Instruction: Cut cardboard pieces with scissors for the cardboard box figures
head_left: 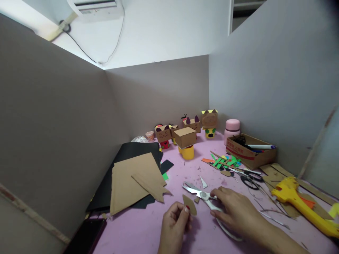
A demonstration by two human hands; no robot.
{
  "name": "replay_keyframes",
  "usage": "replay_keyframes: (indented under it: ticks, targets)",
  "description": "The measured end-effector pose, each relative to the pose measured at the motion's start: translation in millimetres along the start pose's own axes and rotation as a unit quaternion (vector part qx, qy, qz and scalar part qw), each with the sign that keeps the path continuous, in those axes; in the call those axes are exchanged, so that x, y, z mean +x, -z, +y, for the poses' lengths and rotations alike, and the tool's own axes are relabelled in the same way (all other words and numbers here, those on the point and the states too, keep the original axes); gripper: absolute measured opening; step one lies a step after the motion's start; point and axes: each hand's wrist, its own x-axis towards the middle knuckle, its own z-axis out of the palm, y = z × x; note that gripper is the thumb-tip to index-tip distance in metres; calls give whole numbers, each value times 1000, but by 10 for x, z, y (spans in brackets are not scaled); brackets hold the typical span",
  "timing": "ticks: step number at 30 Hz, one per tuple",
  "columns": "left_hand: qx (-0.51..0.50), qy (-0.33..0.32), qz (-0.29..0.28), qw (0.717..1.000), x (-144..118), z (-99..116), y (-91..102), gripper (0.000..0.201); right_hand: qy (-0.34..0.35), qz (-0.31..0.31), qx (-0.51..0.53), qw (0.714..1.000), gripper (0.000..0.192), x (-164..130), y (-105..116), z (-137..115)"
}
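My left hand [176, 222] is closed, pinching a small pointed oval piece of brown cardboard [190, 205] between thumb and fingers. Just to the right, my right hand [234, 208] curls over the handles of a pair of silver and white scissors [203, 194]. Their blades are parted and point left, close above the cardboard piece. Part of the handles is hidden under my fingers. A small cardboard scrap [196, 200] and a white paper triangle [203, 182] lie near the blades.
Cardboard sheets [132, 176] lie on black sheets at left, by a phone [86, 234]. A cardboard box on yellow tubes [188, 152] stands ahead, before several animal-faced figures [210, 121]. At right are paper scraps [225, 161], black-handled scissors [250, 181], a carton [253, 155] and a yellow glue gun [299, 201].
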Motion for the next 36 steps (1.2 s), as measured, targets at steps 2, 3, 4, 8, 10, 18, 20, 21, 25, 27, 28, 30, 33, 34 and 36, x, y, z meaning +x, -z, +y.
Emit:
replay_keyframes:
  ticks: [2,3,4,8,10,18,20,21,25,27,28,30,33,34,36]
  targets:
    - [-4,-6,21,1000,23,5,16,35,6,-16,-31,999,29,-10,5,14]
    - [-10,-7,30,999,37,6,23,34,7,-23,-38,999,30,-14,12,17]
    - [-19,-5,38,999,51,7,29,33,7,-29,-44,999,30,-18,22,19]
    - [-74,3,59,996,94,-3,43,30,9,-39,-77,996,27,-39,66,53]
    - [-90,8,63,994,95,-8,42,28,20,-47,-93,994,30,-49,66,90]
    - [-138,5,78,987,34,62,13,30,32,-45,-47,997,38,-3,7,167]
    - [-158,7,73,985,41,80,24,31,31,-38,66,997,35,21,5,128]
    - [-171,12,72,983,48,90,32,31,20,-36,146,988,35,32,-2,98]
    - [-214,40,87,972,70,132,58,31,-46,-92,509,854,54,46,-89,-32]
    - [-226,56,97,968,74,152,57,35,-40,-147,586,796,56,31,-129,-80]
    - [-231,61,102,966,75,160,52,38,-29,-159,593,789,54,19,-137,-100]
    - [-234,63,105,964,75,171,42,40,-23,-146,582,800,50,-7,-124,-134]
    - [-234,50,99,966,68,184,32,36,-7,-119,571,812,53,-38,-73,-164]
    - [-234,47,96,966,65,187,32,35,0,-121,564,817,55,-43,-63,-164]
    - [-235,42,91,967,61,187,37,36,4,-111,526,843,59,-43,-63,-153]
